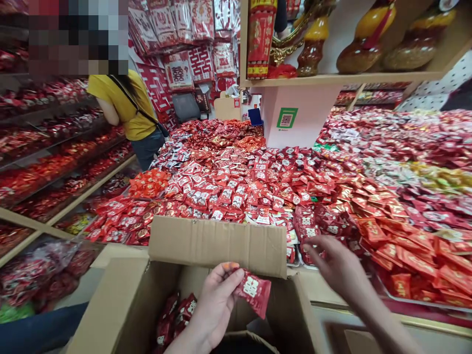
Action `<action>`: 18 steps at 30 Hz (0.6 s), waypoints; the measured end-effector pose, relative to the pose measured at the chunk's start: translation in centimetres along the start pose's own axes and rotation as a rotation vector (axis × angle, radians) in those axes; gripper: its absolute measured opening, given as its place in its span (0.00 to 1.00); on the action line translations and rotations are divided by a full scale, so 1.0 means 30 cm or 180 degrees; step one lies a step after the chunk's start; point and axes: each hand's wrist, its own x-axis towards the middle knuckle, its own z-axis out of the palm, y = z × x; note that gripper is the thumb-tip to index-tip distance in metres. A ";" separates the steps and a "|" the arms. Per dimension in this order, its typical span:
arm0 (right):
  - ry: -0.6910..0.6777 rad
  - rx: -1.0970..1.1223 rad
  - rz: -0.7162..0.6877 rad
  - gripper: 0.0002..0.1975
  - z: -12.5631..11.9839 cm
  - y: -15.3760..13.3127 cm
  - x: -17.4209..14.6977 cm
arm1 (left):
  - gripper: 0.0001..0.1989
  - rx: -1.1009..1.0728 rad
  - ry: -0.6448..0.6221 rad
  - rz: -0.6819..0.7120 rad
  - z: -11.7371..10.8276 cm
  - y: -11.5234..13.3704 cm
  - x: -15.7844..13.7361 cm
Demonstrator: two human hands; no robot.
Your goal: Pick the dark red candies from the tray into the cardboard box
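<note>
My left hand (216, 307) pinches a small dark red candy packet (254, 294) by its upper left corner between thumb and fingers. White double-happiness characters are printed on the packet, which hangs tilted over an open cardboard box (217, 241). Inside the box, at the left, lie several similar dark red packets (184, 312). To the right, my right hand (337, 265) is beside a heap of matching dark red packets (332, 221) at the counter's front edge. Its thumb and forefinger look apart, with no packet visible between them; the other fingers are partly hidden.
Heaps of red-wrapped sweets (228, 182) cover the counter. Above stands a wooden shelf (342, 78) with gourd-shaped bottles, on a white pillar (302, 110) bearing a QR code. A person in a yellow top (131, 105) stands by the stocked racks (47, 132) at left.
</note>
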 end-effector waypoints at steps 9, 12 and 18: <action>-0.1410 0.1545 0.0092 0.13 0.192 -0.232 -0.156 | 0.08 0.0110 -0.0173 0.0219 0.021 -0.035 -0.007; -0.1029 0.1515 0.0069 0.12 0.184 -0.242 -0.167 | 0.07 -0.0032 -0.0277 0.0078 0.024 -0.045 -0.008; -0.0532 0.1380 0.0006 0.09 0.204 -0.259 -0.212 | 0.09 -0.0205 -0.0409 -0.0554 0.036 -0.035 -0.010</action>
